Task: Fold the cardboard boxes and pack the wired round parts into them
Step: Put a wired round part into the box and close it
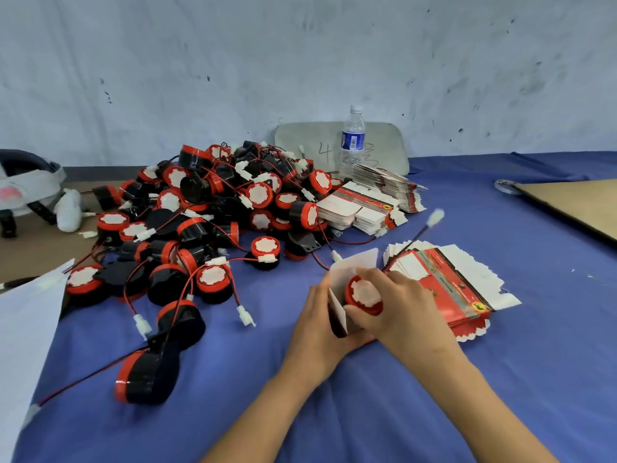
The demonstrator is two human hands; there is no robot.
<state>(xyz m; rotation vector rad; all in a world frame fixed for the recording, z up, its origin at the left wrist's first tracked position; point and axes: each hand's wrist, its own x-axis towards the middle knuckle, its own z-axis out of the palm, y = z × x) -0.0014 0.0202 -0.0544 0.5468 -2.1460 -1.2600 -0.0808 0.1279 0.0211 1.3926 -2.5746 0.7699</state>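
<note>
My left hand (315, 324) grips a small folded cardboard box (347, 279), its white flap standing open at the top. My right hand (397, 307) holds a round red-and-black part (364, 295) with a white face in the box's mouth. The part's red and black wire rises to a white connector (435, 218) in the air, blurred. A big heap of the same wired round parts (213, 215) lies to the left. Flat red-and-white unfolded boxes (447, 282) are stacked just right of my hands.
More flat box stacks (370, 205) lie behind, beside a water bottle (352, 138) and a grey board. A brown cardboard sheet (581, 205) lies at the far right, white paper (23, 322) at the left edge. The blue cloth (534, 362) covers the table.
</note>
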